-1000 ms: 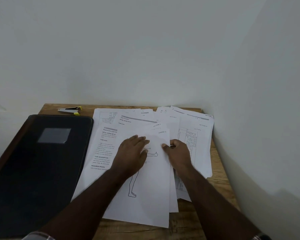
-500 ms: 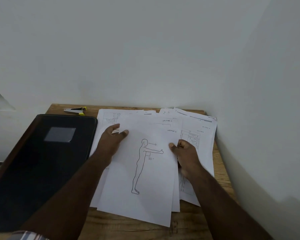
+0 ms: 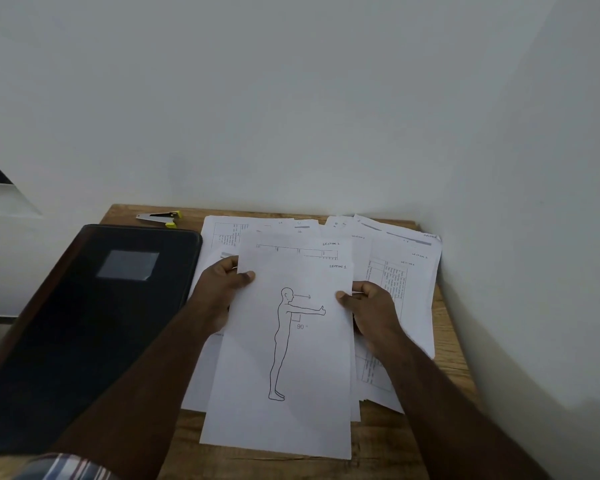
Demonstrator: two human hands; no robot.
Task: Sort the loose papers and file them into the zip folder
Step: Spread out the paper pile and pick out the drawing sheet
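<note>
Both hands are on it: your left hand (image 3: 222, 289) pinches the left edge of the figure sheet (image 3: 291, 358), your right hand (image 3: 368, 306) grips the right edge, thumbs on top. You look mid-sort, gathering the "Section 1" pages above the loose papers (image 3: 406, 271) spread on the wooden table (image 3: 451, 358). Next, square that bundle, then reach the zip folder (image 3: 84, 323) lying closed just left.
</note>
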